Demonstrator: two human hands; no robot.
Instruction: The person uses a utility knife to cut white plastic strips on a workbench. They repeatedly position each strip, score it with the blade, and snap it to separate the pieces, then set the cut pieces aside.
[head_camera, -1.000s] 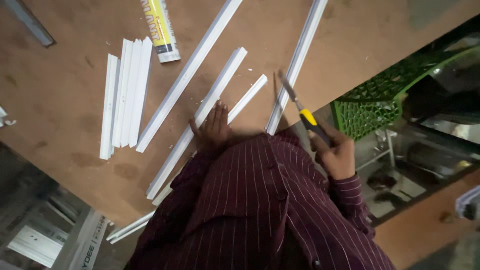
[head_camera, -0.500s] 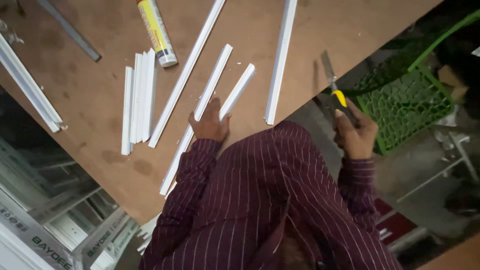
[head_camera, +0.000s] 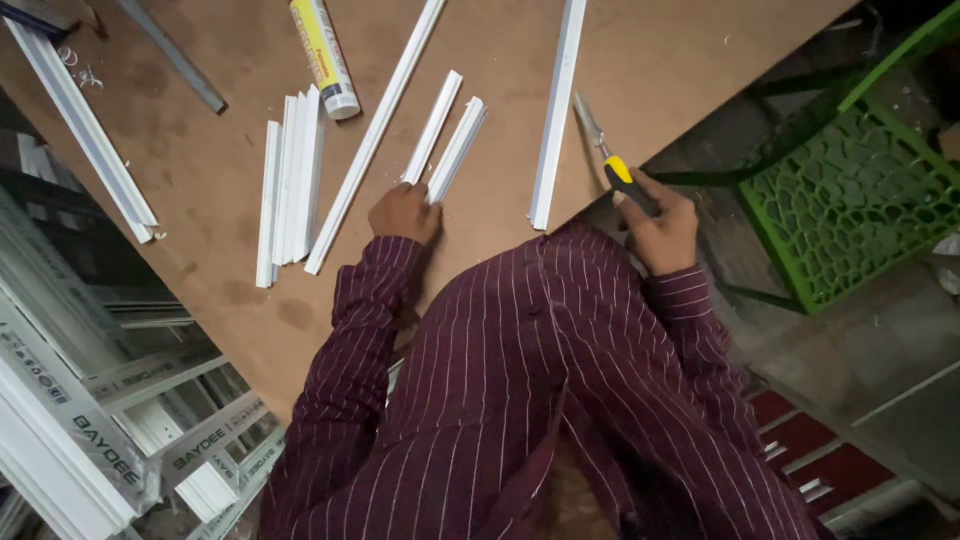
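My left hand (head_camera: 404, 212) rests fingers-down on the near ends of two short white plastic trim strips (head_camera: 446, 140) that lie side by side on the brown board table (head_camera: 640, 60). My right hand (head_camera: 658, 228) is at the table's right edge and grips a cutting tool with a yellow and black handle (head_camera: 620, 178). The tool's metal blade points up over the table, just right of a long white strip (head_camera: 556, 110). Another long white strip (head_camera: 372, 140) lies left of my left hand. My maroon striped shirt hides the table's near part.
A bundle of short white strips (head_camera: 290, 185) and a yellow sealant tube (head_camera: 322, 55) lie at the upper left. A long white profile (head_camera: 85, 130) and a grey bar (head_camera: 175, 55) sit at the far left. A green plastic crate (head_camera: 850, 200) stands on the right, and stacked white profiles (head_camera: 90, 440) lie below left.
My right hand has brought the tool back from over the crate to the table's edge. My left hand stays on the short strips, and the view has shifted slightly.
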